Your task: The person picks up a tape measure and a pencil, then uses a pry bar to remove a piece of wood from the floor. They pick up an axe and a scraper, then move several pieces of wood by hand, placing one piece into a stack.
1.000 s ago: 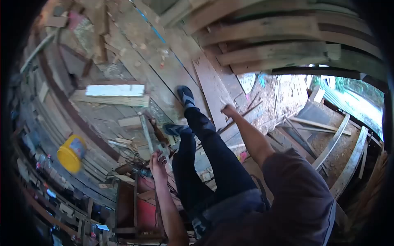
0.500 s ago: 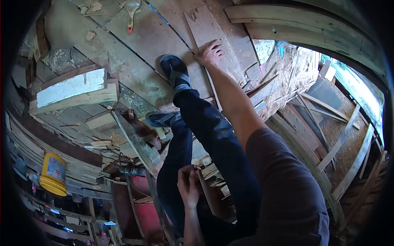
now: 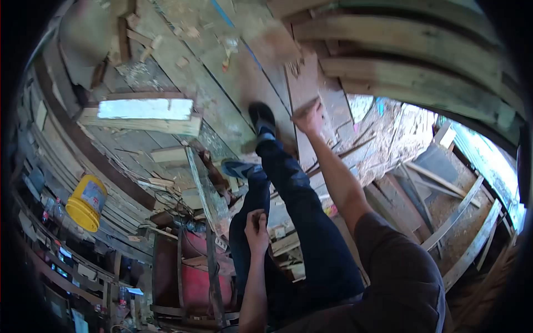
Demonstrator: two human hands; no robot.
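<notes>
Forearm, bare below a short sleeve of dark brownish-grey cloth [image 3: 397, 261] at four o'clock in the head view, stretches up and leftward to the right hand [image 3: 310, 118], just past one o'clock. The elbow is nearly straight, the arm reaching well ahead of the body. The hand's fingers look bent inward, but blur hides them; whether this grip holds a brown piece or nothing, I cannot tell. Behind it lies a flat, pale brown wooden board [image 3: 304, 83] on the plank floor, toward one o'clock; contact with the hand is unclear.

The left hand [image 3: 257, 228] is at six o'clock, its forearm rising steeply from the lower edge, wrist fairly straight. Its fingers curl loosely with the thumb near them, in front of the dark blue trousers [image 3: 311, 227]; whether something sits in that grip cannot be told.

A dark shoe with grey straps [image 3: 261, 115] stands at twelve o'clock. A white-faced wooden block [image 3: 144, 109] lies at ten, a yellow plastic bucket with a pale label [image 3: 83, 212] between eight and nine, and a flat red panel [image 3: 197, 286] at seven.
</notes>
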